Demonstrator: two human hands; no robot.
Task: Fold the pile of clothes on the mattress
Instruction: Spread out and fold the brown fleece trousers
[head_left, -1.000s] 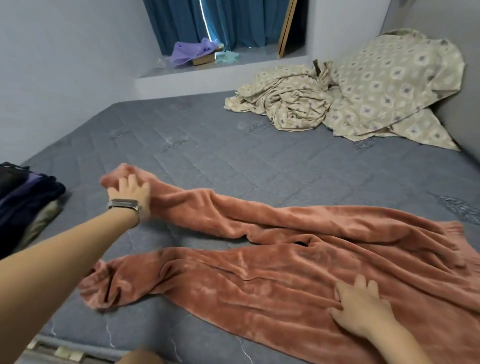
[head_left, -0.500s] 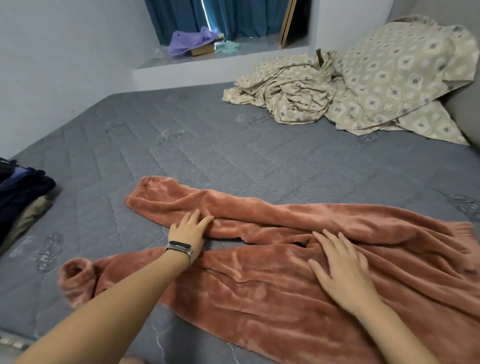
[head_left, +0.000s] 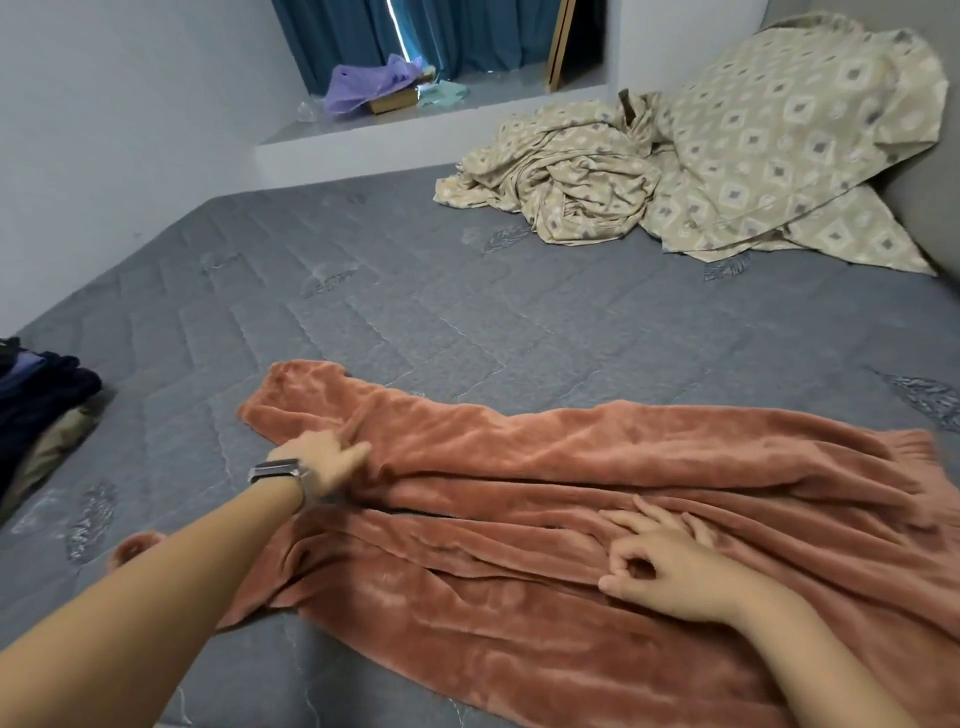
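**Rust fleece trousers spread on the mattress**

The right hand (head_left: 670, 569) rests on the trousers (head_left: 519, 519) near the edge, thumb and forefinger curled in a ring, the other fingers (head_left: 649, 519) spread flat. Further out, the left hand (head_left: 324, 457) — a watch (head_left: 278, 472) on its wrist — pinches a fold of the upper leg. Across the grey mattress (head_left: 415, 301) lies crumpled patterned bedding (head_left: 675, 171); dark clothes (head_left: 36, 405) sit far left.

A bedroom: mattress (head_left: 467, 312), curtains (head_left: 457, 31), rumpled bedsheet (head_left: 727, 156)
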